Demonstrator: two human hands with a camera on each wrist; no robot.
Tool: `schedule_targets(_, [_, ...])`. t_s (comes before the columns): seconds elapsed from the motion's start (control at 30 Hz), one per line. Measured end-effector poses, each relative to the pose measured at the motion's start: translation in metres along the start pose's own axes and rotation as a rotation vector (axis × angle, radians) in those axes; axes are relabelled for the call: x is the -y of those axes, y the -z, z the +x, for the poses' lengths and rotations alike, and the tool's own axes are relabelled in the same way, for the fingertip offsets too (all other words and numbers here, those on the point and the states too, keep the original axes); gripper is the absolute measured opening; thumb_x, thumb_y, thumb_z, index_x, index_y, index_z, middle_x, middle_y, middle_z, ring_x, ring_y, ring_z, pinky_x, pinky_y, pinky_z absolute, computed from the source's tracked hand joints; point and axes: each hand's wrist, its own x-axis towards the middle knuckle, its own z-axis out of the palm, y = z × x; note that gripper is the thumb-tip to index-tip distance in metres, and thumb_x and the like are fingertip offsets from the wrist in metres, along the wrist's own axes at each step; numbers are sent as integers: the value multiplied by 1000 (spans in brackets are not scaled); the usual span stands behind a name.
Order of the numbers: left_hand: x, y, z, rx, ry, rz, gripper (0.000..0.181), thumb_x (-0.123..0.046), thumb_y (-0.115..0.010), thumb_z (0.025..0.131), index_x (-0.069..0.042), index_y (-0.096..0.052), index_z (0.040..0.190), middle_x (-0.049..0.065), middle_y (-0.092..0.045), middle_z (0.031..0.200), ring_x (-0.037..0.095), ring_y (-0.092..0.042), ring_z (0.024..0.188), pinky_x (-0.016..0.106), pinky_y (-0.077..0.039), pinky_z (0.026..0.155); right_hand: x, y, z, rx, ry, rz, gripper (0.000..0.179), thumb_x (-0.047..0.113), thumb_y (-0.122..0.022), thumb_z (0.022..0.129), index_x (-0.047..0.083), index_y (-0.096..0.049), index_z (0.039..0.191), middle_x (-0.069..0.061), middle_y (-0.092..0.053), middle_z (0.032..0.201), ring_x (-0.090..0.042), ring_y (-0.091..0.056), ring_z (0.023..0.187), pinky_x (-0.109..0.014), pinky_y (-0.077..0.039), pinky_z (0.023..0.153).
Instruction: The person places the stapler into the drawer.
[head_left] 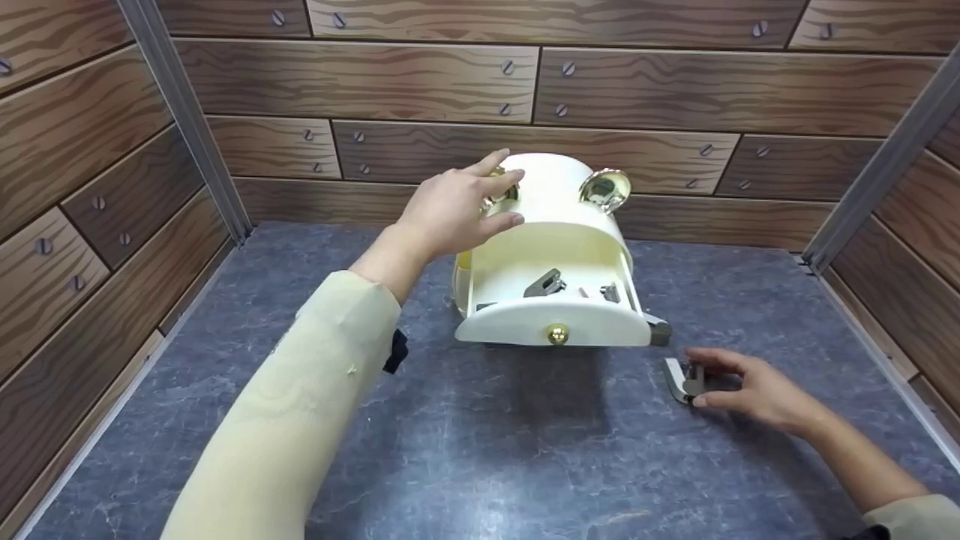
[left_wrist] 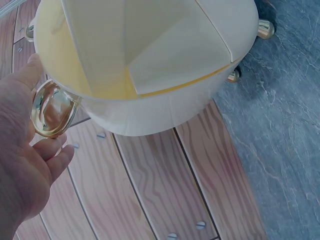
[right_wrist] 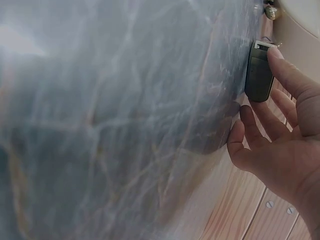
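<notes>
A white rounded box (head_left: 551, 184) stands on the table with its front drawer (head_left: 525, 322) pulled out. My left hand (head_left: 457, 206) holds the box's left gold ear (left_wrist: 52, 109), thumb on one side and fingers on the other. To the right of the drawer, my right hand (head_left: 765, 390) pinches a small grey stapler-like item (head_left: 684, 381) between thumb and fingers, low over the table. The right wrist view shows its dark underside (right_wrist: 260, 72) with a metal slot at one end. Inside the drawer lie a similar grey item (head_left: 545, 283) and a smaller metal piece (head_left: 610, 292).
Another grey item (head_left: 658, 330) lies on the table (head_left: 465, 465) against the drawer's right side. The drawer front carries a gold knob (head_left: 557, 334). A second gold ear (head_left: 605, 190) sticks up at the box's right. Wood-patterned walls (head_left: 420, 82) enclose the back and sides.
</notes>
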Motion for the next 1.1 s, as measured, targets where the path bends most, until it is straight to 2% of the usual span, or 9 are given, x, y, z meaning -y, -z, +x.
schedule_targets(0.1, [0, 1, 0, -3, -1, -2, 67, -60, -57, 105, -32, -44, 164, -3, -23, 175, 38, -55, 140, 55, -41, 117, 1, 0, 1, -1, -5, -11, 73, 24, -88, 88, 2, -57, 151, -25, -61, 146, -45, -58, 131, -43, -44, 109])
schedule_targets(0.27, [1, 1, 1, 1, 2, 1, 67, -60, -58, 105, -32, -43, 164, -3, -23, 176, 39, -53, 142, 55, -40, 118, 2, 0, 1, -7, -15, -19, 71, 25, -89, 87, 4, -61, 148, -26, -62, 144, -43, -55, 132, -25, -40, 105])
schedule_targets(0.43, [0, 2, 1, 5, 8, 5, 67, -61, -58, 105, -33, -43, 164, -4, -23, 176, 38, -55, 140, 55, -42, 116, 2, -1, 0, -24, 9, -37, 66, 25, -90, 86, 5, -65, 144, -25, -63, 141, -42, -55, 129, -19, -36, 102])
schedule_targets(0.6, [0, 1, 1, 3, 10, 3, 67, -61, -58, 105, -33, -44, 164, -4, -24, 175, 38, -56, 139, 55, -44, 114, 2, -2, 0, -35, 26, -57, 63, 25, -91, 85, 6, -67, 141, -23, -65, 138, -39, -57, 125, -25, -40, 102])
schedule_targets(0.77, [0, 0, 2, 3, 14, 3, 67, -61, -58, 105, -33, -44, 164, -4, -24, 175, 39, -55, 140, 55, -43, 115, 3, -4, 1, -38, 25, -79, 67, 28, -91, 85, 4, -66, 142, -26, -64, 138, -43, -58, 126, -51, -42, 107])
schedule_targets(0.83, [0, 0, 2, 4, 14, 7, 67, -61, -58, 105, -33, -44, 164, -4, -24, 175, 39, -56, 140, 55, -43, 114, 3, -5, 2, -41, 29, -82, 66, 27, -91, 85, 2, -66, 141, -27, -64, 138, -44, -58, 125, -56, -42, 106])
schedule_targets(1.1, [0, 0, 1, 3, 11, 9, 67, -61, -58, 105, -33, -43, 164, -2, -24, 175, 38, -58, 137, 56, -46, 112, 2, -8, 2, -51, 24, -64, 59, 22, -92, 84, 1, -69, 135, -21, -69, 131, -29, -63, 114, -31, -48, 97])
